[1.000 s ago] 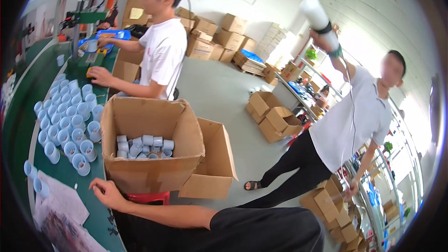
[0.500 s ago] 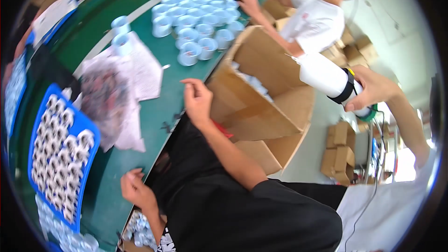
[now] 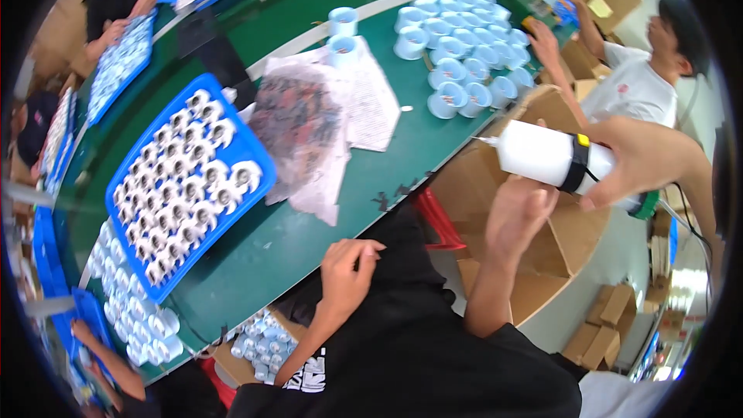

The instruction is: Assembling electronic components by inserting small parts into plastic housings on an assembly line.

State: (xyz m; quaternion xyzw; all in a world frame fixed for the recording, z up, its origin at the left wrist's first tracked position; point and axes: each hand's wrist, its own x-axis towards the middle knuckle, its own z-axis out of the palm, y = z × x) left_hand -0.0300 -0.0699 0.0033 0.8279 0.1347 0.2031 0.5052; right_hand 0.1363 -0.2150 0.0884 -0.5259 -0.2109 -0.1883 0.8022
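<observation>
My left hand (image 3: 347, 275) hangs over my lap by the table's front edge, its fingers curled in and nothing visible in them. My right hand (image 3: 517, 220) is raised palm up just under a white cylindrical bottle (image 3: 534, 153) with a thin needle nozzle, a black band and a green end. Its fingers are apart and partly behind the bottle; whether they touch it I cannot tell. Another person's hand (image 3: 650, 156), reaching in from the right, grips the bottle. Nearest my left hand on the table lies a blue tray (image 3: 259, 156) of white plastic parts with dark round centres.
Light blue cups (image 3: 449, 99) crowd the green table (image 3: 371, 193). A plastic bag (image 3: 298, 124) lies on papers. An open cardboard box (image 3: 573, 240) stands beside my right arm. A box of small light-blue pieces (image 3: 263, 347) sits below the edge. A co-worker (image 3: 631, 93) works at far right.
My right hand has moved from the table edge to below the bottle, and my left hand has drawn back over my lap. The view has turned, shifting the table contents rightward.
</observation>
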